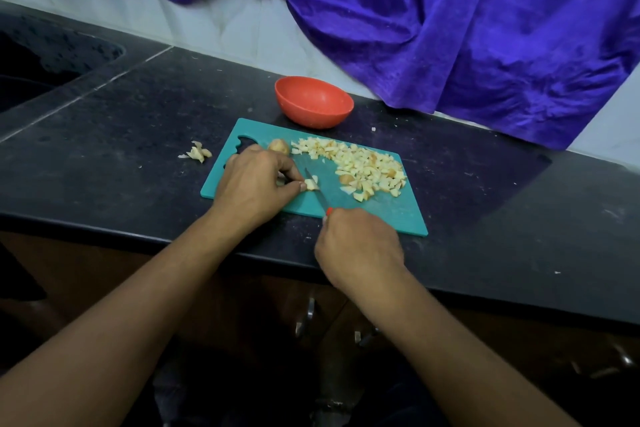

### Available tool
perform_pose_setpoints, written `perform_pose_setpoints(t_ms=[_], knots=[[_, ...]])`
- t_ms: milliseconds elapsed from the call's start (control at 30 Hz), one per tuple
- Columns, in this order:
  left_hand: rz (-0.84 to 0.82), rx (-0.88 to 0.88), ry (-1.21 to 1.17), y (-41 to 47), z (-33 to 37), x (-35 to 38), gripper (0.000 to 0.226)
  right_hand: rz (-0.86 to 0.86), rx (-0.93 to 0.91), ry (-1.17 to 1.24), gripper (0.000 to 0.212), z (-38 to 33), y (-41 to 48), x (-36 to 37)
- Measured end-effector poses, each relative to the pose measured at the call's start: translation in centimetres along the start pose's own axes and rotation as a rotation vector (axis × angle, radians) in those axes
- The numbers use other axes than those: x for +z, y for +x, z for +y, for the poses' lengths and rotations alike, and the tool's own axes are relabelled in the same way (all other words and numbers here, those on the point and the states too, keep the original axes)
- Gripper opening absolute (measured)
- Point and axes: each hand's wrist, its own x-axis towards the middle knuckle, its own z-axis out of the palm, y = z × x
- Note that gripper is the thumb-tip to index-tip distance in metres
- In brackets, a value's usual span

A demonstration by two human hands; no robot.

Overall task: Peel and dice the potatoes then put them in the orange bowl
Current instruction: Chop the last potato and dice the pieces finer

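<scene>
I see the flat teal plastic cutting board [381, 215] lying near the front edge of the speckled black stone counter [138, 107], with bare counter to its right. The round orange bowl [313, 102] stands just past the board's far edge. Rough pale potato dice [367, 166] are heaped on the board's right half. The left hand [252, 184] pinches 1 small potato chunk [311, 183] while the right hand [360, 243] is clenched round the red-handled knife [317, 192], its blade against the chunk.

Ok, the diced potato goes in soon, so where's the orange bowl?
In the head view, the orange bowl stands on the black counter just beyond the far edge of the teal cutting board, near mid-frame, beside the hanging purple cloth.
</scene>
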Motion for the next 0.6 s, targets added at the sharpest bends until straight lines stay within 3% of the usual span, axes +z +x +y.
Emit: perform_pose_setpoints(t_ms=[67, 233, 400, 600], knots=[[-0.002, -0.002, 0.005, 0.0, 0.0, 0.0, 0.007, 0.005, 0.000, 0.012, 0.030, 0.3, -0.4, -0.2], [-0.025, 0.000, -0.005, -0.1, 0.2, -0.2, 0.006, -0.168, 0.018, -0.007, 0.029, -0.3, 1.9, -5.0], [-0.019, 0.006, -0.018, -0.2, -0.1, -0.3, 0.007, -0.143, -0.026, -0.070, 0.022, -1.9, 3.7, -6.2], [-0.013, -0.003, -0.014, -0.1, 0.0, -0.1, 0.006, -0.067, 0.010, 0.010, 0.028, -0.7, 0.4, -1.0]])
